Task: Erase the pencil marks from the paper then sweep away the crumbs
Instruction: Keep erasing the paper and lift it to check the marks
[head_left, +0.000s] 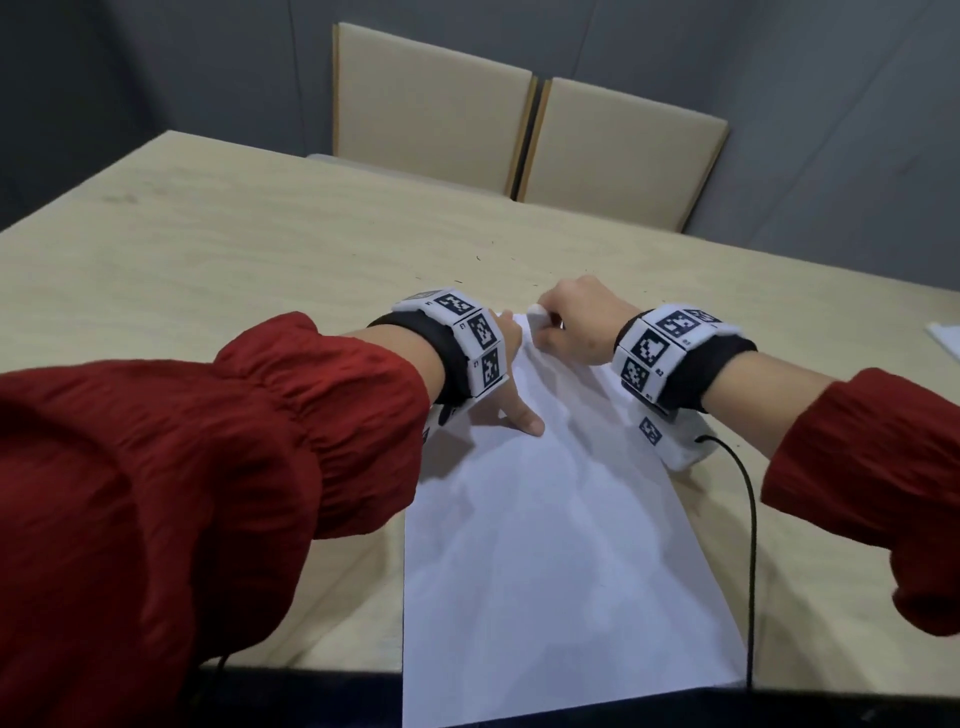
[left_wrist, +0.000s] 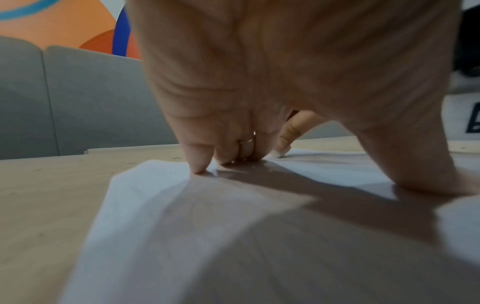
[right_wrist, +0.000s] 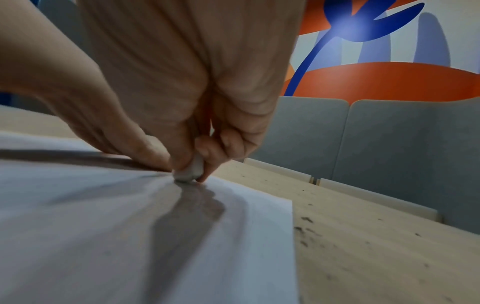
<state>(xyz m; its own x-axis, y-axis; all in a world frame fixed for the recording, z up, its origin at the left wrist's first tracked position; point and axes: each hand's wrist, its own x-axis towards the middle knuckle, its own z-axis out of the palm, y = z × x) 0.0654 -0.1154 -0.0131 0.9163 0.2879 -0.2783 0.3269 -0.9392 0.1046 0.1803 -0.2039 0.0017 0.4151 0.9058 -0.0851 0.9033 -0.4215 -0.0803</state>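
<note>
Eraser (right_wrist: 191, 171) in right hand (head_left: 576, 325), on paper (head_left: 545, 545)

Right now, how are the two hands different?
The left hand lies spread, fingers pressing the paper flat and holding nothing; the right hand is curled, pinching a white eraser. The left hand wears a ring; none shows on the right hand. Both touch the same paper and wear marker wristbands.
</note>
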